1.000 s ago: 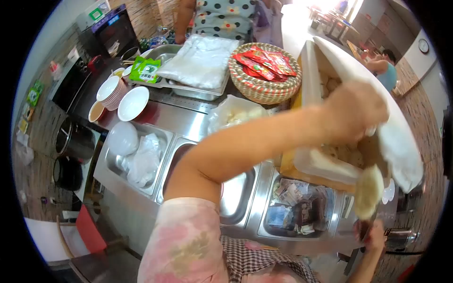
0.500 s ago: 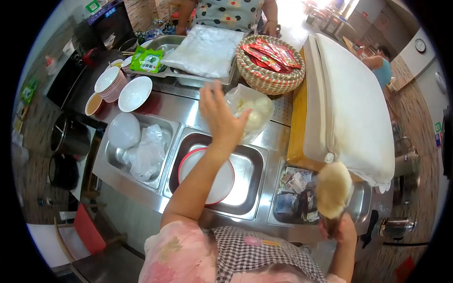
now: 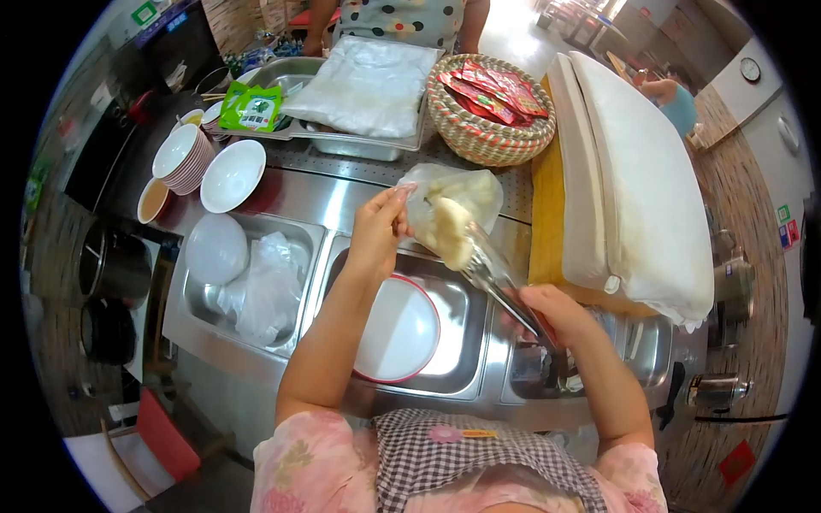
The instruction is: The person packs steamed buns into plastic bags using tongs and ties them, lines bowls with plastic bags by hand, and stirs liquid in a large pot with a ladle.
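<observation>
My left hand pinches the near left edge of a clear plastic bag, with pale rounded pieces visible through its film. In my right hand is a pair of metal tongs, closed on a pale, flattish piece of bread. The bread is at the bag's near side, overlapping it in view; whether any of it is inside I cannot tell. Below my hands, a white round lid or basin with a red rim rests in the middle steel well.
White cloth-covered block on the right; woven basket of red packets behind the bag. Steel tray with plastic bags at the back. Stacked bowls stand left. Banknotes fill part of the right well. A person stands opposite.
My left hand has gone from spread fingers over the bag to pinching its edge. My right hand has brought the tongs and bread from the lower right up to the bag.
</observation>
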A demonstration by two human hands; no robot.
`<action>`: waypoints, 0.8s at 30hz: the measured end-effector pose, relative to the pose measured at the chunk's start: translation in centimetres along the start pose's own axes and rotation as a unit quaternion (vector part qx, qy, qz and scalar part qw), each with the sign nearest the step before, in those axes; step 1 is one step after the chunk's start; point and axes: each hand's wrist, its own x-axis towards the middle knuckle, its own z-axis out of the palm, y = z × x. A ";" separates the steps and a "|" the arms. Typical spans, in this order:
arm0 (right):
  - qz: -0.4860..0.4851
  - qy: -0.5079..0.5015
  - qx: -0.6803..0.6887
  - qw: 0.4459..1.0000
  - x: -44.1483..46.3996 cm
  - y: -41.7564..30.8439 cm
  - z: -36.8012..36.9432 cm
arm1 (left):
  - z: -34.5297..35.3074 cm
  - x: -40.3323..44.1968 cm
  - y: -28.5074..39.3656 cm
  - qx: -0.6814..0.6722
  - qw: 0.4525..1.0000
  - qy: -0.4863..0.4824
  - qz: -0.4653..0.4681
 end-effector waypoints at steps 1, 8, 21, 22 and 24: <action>-0.004 -0.001 -0.007 1.000 1.3 -0.5 0.3 | 0.1 0.0 0.1 -0.007 1.000 -0.009 -0.008; -0.069 0.097 -0.213 0.970 8.1 -4.0 3.9 | 1.7 -1.0 1.7 -0.027 0.999 -0.021 -0.041; -0.173 0.403 -0.385 0.812 7.7 -2.4 0.7 | 0.6 -0.2 1.7 -0.119 0.991 -0.036 -0.058; -0.239 0.385 -0.316 0.833 7.6 -2.2 0.2 | 0.7 -0.3 1.7 -0.122 0.990 -0.037 -0.061; -0.293 0.396 -0.211 0.845 7.6 -1.8 0.1 | 0.5 0.0 1.3 -0.142 0.987 -0.050 -0.056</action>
